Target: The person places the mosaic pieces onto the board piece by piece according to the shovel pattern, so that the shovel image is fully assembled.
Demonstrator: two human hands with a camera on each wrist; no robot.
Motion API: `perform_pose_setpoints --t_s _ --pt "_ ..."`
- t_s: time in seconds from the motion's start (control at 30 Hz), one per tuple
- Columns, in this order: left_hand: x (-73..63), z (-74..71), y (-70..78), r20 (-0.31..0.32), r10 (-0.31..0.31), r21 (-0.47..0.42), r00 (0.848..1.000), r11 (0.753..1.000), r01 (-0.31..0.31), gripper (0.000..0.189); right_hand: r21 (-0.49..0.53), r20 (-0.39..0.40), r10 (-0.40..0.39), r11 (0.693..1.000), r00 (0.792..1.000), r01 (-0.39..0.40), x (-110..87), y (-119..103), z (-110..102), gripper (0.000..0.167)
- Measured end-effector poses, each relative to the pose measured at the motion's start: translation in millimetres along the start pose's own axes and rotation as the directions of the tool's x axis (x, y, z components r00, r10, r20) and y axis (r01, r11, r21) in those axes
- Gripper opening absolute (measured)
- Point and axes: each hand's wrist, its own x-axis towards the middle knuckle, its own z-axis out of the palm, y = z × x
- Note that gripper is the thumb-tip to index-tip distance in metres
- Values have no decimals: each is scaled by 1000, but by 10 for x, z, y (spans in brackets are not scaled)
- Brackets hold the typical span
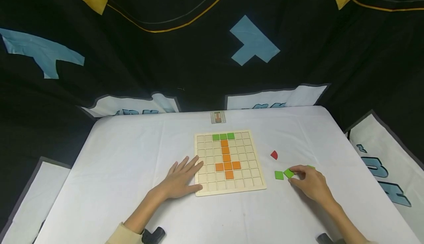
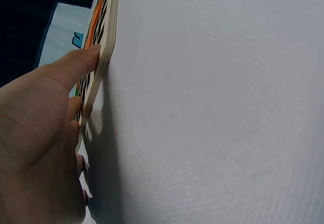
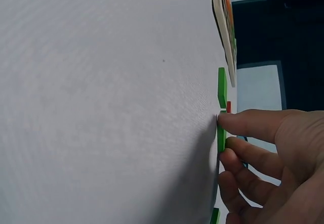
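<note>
A pale wooden grid board (image 1: 245, 185) lies mid-table. Green square tiles (image 1: 223, 136) form a row of three near its far edge, with orange tiles (image 1: 228, 166) in a cross-like figure below them. My left hand (image 1: 179, 179) rests at the board's left side, fingers spread, with fingertips and thumb on its rim. My right hand (image 1: 309, 183) pinches a green square tile (image 1: 288, 173) between thumb and fingers, low over the cloth. In the right wrist view the thumb presses one end of that tile (image 3: 221, 133). Another green tile (image 1: 279, 175) lies just left of it.
A red quarter-round piece (image 1: 274, 155) lies between the board and my right hand. One more green tile (image 1: 311, 167) shows partly behind that hand. A small pattern card (image 1: 218, 117) lies at the table's far edge, before a dark curtain (image 1: 185, 71).
</note>
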Motion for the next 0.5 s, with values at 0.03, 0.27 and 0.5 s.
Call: perform_pose_setpoints --t_s 0.03,0.27,0.5 --pt "-1 0 1 1 0 1 1000 1000 0 77 -3 -4 -3 1000 1000 3 7 2 9 30" --pt "4 0 -5 3 -5 5 1000 1000 5 77 3 -34 -26 1000 999 26 48 -14 26 28" --pt "5 -8 -4 2 -4 5 1000 1000 4 77 16 -36 -48 999 998 48 80 -103 15 30"
